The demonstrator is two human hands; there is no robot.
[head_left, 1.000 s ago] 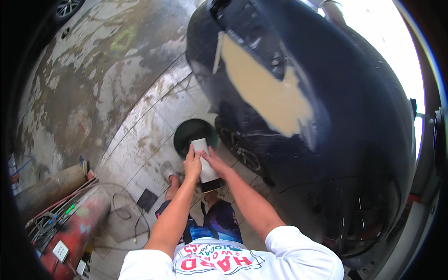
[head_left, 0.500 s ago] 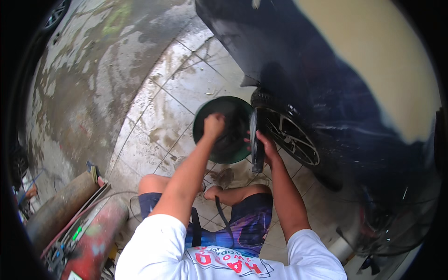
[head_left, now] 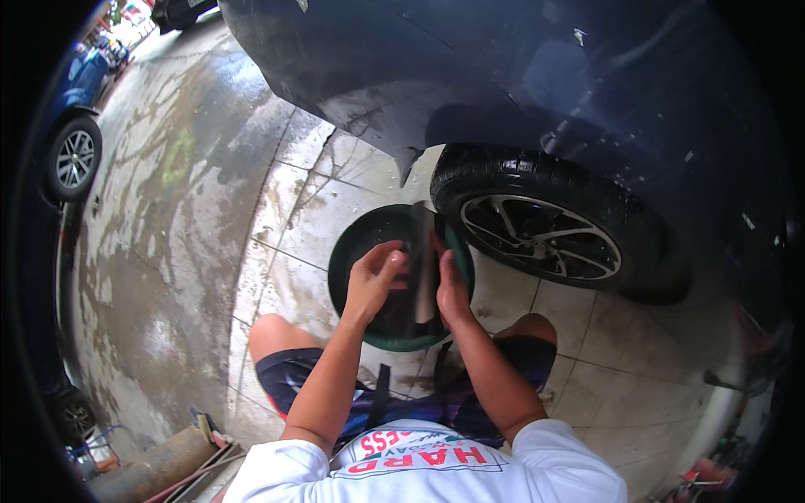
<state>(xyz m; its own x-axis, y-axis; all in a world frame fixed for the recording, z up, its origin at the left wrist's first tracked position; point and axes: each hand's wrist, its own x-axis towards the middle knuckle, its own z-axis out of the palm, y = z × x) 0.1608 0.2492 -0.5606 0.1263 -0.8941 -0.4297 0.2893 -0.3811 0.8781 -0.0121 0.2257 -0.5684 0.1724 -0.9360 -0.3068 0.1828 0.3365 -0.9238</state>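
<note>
Between my knees a round dark green basin (head_left: pixel 337 281) stands on the tiles, its inside dark. Over its right half, my right hand (head_left: pixel 453 289) grips a long flat grey block (head_left: pixel 425 268) that stands lengthwise and is smeared by motion. The fingers wrap its right side. On the other side, my left hand (head_left: pixel 376 281) is over the middle of the basin, thumb and fingers apart and pointing toward the block. No object shows in it, and whether its fingertips touch the block is blurred.
A dark blue car panel (head_left: pixel 377 59) with scuffs and a black tyre with a spoked wheel (head_left: pixel 541 239) are close by on the right. Wet, patchy concrete (head_left: pixel 159 251) spreads left of the tiles. A gas cylinder (head_left: pixel 159 465) lies at the lower left; another car wheel (head_left: pixel 75 157) is far left.
My view has turned toward the car. My left hand has opened from a fist and come nearer to the block. My right hand has brought the block from beside the basin to over it.
</note>
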